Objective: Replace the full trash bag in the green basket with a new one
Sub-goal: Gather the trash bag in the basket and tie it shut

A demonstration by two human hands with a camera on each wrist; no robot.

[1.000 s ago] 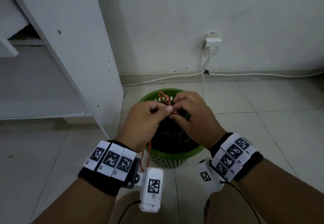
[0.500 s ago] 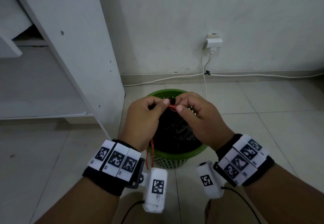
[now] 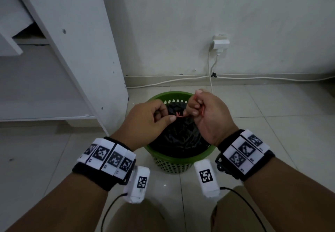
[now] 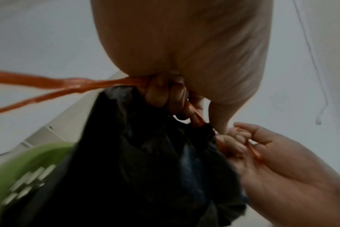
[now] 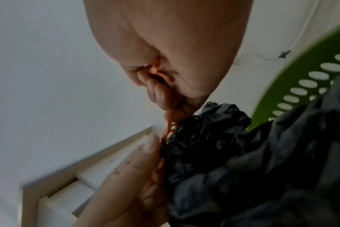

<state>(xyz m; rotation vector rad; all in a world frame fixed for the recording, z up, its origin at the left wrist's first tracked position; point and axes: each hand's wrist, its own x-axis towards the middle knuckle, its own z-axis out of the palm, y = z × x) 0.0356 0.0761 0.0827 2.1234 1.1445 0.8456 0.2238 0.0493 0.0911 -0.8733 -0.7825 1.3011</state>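
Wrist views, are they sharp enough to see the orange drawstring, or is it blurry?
Left wrist view: the drawstring reads clearly, but the green basket is smeared. Right wrist view: dim and soft, and the black bag loses detail. Head view: sharpest.

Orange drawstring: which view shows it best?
The left wrist view: the drawstring runs as two long strands from the left hand to the bag neck. The head view shows a short red bit between both hands; the right wrist view a thin strand under the right hand.
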